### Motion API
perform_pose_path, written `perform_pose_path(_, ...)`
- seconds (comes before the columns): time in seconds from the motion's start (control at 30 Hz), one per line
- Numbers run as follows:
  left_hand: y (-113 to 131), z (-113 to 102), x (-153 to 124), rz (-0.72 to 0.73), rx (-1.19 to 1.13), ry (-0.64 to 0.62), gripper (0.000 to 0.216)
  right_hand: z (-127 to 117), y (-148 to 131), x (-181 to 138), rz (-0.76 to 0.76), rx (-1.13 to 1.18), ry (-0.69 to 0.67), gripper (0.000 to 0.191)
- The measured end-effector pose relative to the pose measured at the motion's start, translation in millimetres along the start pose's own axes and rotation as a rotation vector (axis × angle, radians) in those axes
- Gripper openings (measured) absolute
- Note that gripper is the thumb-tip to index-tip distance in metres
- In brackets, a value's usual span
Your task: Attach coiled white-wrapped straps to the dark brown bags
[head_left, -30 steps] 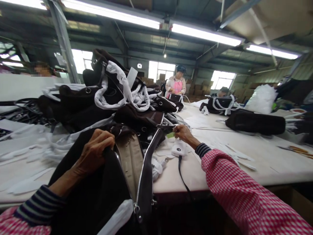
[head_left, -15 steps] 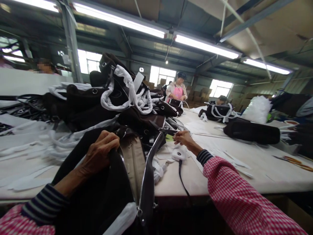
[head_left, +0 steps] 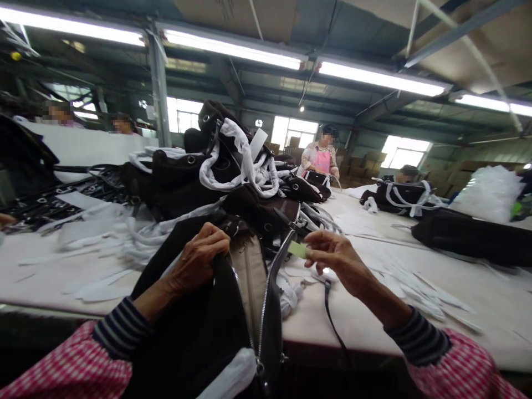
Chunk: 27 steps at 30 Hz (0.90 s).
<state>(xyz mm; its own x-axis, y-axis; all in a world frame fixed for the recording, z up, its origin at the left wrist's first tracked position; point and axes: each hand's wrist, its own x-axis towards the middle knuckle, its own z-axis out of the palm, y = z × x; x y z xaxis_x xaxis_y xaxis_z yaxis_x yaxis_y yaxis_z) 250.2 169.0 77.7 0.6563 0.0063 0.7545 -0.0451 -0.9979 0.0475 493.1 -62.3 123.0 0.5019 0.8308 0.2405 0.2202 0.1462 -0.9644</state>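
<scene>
The left hand point(head_left: 199, 256) has its fingers clenched on the left edge of the opening of a large dark fabric bag point(head_left: 178, 332) with a silver-toothed zipper, unzipped to show beige lining point(head_left: 246, 271). The bag is at the near edge of a pale tabletop point(head_left: 328, 327). Right of the opening, the right hand point(head_left: 343, 256) pinches a small light-green rectangular slip point(head_left: 297, 250) between its fingers. Beyond the bag rises a heap of dark bags point(head_left: 170, 185) with white-wrapped handles.

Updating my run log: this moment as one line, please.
left hand: gripping edge of dark bag | right hand: pinching green slip | bag: unzipped | bag pile: behind bag
</scene>
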Motion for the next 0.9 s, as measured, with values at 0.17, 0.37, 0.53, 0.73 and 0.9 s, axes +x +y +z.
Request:
perform_pose_path(0.17,2,-4,2,-0.048,-0.052,-0.135,0.022,90,-7,5,0.043,0.246,-0.136,0.021)
perform_pose_path(0.37,11,-35,12,-0.105,-0.013,-0.516,0.015,146,47,36,0.230,0.249,0.138,0.006)
perform_pose_path(0.53,1,-65,20,-0.175,0.036,-0.668,0.017,148,65,38,0.241,0.283,0.228,0.005)
perform_pose_path(0.73,11,-27,35,-0.141,0.459,-0.674,0.025,147,67,38,0.223,0.442,0.300,0.010)
perform_pose_path(0.9,36,29,45,-0.116,0.604,-0.696,0.026,142,80,38,0.144,0.548,0.353,0.021)
